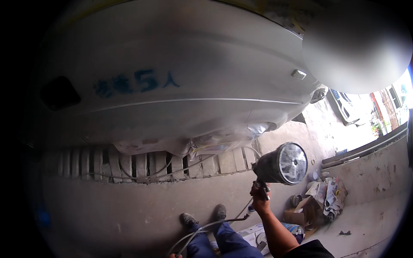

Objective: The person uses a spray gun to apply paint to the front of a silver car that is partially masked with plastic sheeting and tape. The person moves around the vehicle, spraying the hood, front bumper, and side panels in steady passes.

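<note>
Right hand [260,201]: fingers wrapped round grip of spray gun [279,165], dark cup on top, held ahead and right of shoes [188,219], apart from white vehicle [193,51]. Gray hose [215,223] runs from gun handle toward left hand [175,256], mostly cut off by lower edge; can't tell its finger state. Writing: blue stencilled characters [144,81] on vehicle side, some smudged. Edges: plastic sheeting [223,142] along vehicle's lower edge, near slatted grate [226,163]. Room: floor [116,200] stretches between grate and shoes; carton [303,212] sits right.
</note>
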Demonstrator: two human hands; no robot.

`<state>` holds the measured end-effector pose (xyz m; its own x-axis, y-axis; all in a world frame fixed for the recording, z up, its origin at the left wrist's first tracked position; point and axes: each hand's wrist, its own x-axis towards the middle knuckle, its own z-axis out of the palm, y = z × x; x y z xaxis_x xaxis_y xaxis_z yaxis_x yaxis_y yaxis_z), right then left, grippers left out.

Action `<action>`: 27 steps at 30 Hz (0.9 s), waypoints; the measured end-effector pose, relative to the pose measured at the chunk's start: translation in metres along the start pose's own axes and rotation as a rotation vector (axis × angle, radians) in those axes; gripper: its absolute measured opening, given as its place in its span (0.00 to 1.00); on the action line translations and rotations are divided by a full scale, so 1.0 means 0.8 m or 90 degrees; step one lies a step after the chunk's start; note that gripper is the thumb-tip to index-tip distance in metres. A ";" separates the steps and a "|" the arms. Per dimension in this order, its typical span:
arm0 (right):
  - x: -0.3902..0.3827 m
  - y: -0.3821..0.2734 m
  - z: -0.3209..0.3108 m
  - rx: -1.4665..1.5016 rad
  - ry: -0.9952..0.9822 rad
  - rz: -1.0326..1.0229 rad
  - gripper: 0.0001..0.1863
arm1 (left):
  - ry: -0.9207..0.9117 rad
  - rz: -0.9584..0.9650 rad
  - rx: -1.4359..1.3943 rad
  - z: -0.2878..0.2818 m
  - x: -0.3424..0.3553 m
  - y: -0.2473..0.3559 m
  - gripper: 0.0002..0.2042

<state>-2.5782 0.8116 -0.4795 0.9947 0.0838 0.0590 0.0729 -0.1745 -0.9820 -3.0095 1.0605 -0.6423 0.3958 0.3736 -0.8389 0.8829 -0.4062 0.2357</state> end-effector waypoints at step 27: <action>0.012 -0.008 -0.014 -0.370 -0.034 -0.325 0.03 | -0.025 0.067 -0.017 0.013 -0.002 -0.013 0.23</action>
<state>-2.5682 0.8023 -0.4706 0.8237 0.3377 0.4556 0.5626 -0.5871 -0.5820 -3.0220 1.0555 -0.6487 0.4772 0.2963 -0.8274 0.8433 -0.4194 0.3361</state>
